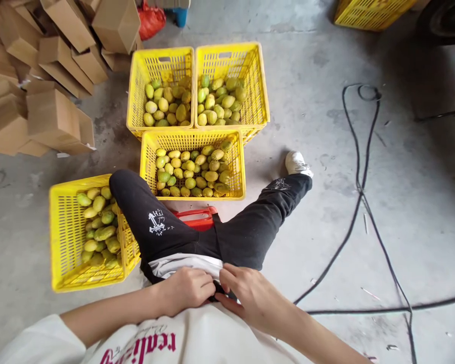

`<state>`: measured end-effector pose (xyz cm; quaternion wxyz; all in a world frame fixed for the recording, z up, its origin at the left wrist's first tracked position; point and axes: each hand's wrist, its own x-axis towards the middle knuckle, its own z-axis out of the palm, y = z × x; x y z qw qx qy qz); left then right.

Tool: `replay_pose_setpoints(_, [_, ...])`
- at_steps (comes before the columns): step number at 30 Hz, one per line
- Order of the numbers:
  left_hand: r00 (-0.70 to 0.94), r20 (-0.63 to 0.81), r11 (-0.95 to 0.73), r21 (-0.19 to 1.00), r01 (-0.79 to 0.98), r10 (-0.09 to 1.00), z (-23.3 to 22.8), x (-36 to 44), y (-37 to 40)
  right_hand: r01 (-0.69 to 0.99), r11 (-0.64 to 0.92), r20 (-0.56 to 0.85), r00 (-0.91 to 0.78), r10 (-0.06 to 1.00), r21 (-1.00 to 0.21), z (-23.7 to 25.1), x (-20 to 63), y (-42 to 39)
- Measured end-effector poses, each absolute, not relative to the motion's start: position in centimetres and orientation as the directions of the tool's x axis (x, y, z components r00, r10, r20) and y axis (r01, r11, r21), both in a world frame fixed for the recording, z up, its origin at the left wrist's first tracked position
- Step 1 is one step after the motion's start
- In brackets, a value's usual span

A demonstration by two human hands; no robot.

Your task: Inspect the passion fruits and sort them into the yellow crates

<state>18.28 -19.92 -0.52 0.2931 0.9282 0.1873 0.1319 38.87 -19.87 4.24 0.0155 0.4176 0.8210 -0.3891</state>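
Observation:
At my waist, both hands are close together over a small black thing (219,289), mostly hidden, whose kind I cannot make out. My left hand (189,289) has its fingers curled in, its fingertips at the black thing's left side. From the right, my right hand (248,293) reaches around it with bent fingers and thumb. The white shirt (208,328) lies under both wrists. In front of my legs is a yellow crate (242,177) of green-yellow fruits (197,174) that look like mangoes. Another yellow crate (62,237) with similar fruit stands tilted by my left knee.
Beyond the front crate stand two more yellow fruit crates (194,86), side by side. Open cardboard boxes (53,119) pile up at the far left. A black cable (358,187) loops over the concrete floor on the right. Under me is a red seat (197,218).

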Motion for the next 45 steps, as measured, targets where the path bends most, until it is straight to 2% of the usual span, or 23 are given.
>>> replay_pose_setpoints(1, [0.906,0.131,-0.776,0.574,0.263,0.403,-0.4,18.3,-19.8,0.705,0.301,-0.385,-0.637,0.668,-0.642,4.4,39.0,-20.4])
replay_pose_setpoints(3, [0.921,0.133,-0.806,0.54,0.243,0.367,0.1,18.4,-19.5,0.701,0.297,-0.369,-0.63,0.683,-0.648,4.2,38.9,-21.6])
replay_pose_setpoints(7, [0.936,0.146,-0.851,0.478,0.217,0.32,1.2,18.6,-18.7,0.714,0.401,-0.115,-0.555,0.824,-0.574,2.9,37.7,-23.8])
replay_pose_setpoints(9, [0.943,0.156,-0.859,0.477,0.189,0.294,1.4,18.6,-18.4,0.741,0.441,0.008,-0.507,0.862,-0.507,2.5,37.0,-24.4])
replay_pose_setpoints(13, [0.947,0.175,-0.845,0.514,0.146,0.27,1.2,18.4,-18.0,0.779,0.465,0.06,-0.488,0.871,-0.42,2.6,36.2,-24.7])
replay_pose_setpoints(22, [0.958,0.18,-0.83,0.55,0.092,0.225,0.9,17.6,-17.2,0.788,0.443,-0.056,-0.512,0.857,-0.427,3.1,35.9,-25.1])
replay_pose_setpoints(25, [0.948,0.171,-0.817,0.563,0.129,0.267,0.6,17.8,-17.2,0.796,0.414,-0.044,-0.481,0.876,-0.442,2.9,36.1,-25.0])
replay_pose_setpoints(29, [0.934,0.085,-0.729,0.651,0.212,0.347,0.5,18.5,-17.2,0.811,0.318,-0.016,-0.374,0.927,-0.491,1.7,36.7,-26.1])
replay_pose_setpoints(33, [0.933,0.054,-0.691,0.687,0.224,0.357,1.2,18.9,-17.5,0.797,0.208,-0.116,-0.327,0.938,-0.567,0.7,37.3,-28.2])
replay_pose_setpoints(37, [0.947,0.063,-0.736,0.646,0.202,0.315,1.4,19.5,-18.5,0.74,0.079,-0.246,-0.321,0.915,-0.668,1.6,37.8,-28.0])
replay_pose_setpoints(41, [0.934,0.126,-0.806,0.552,0.215,0.335,1.1,20.3,-19.5,0.618,-0.165,-0.41,-0.278,0.869,-0.768,2.9,38.8,-24.7])
replay_pose_setpoints(45, [0.909,0.291,-0.881,0.45,0.146,0.299,1.5,20.5,-19.4,0.445,-0.306,-0.517,-0.496,0.698,-0.841,2.9,39.8,-21.9])
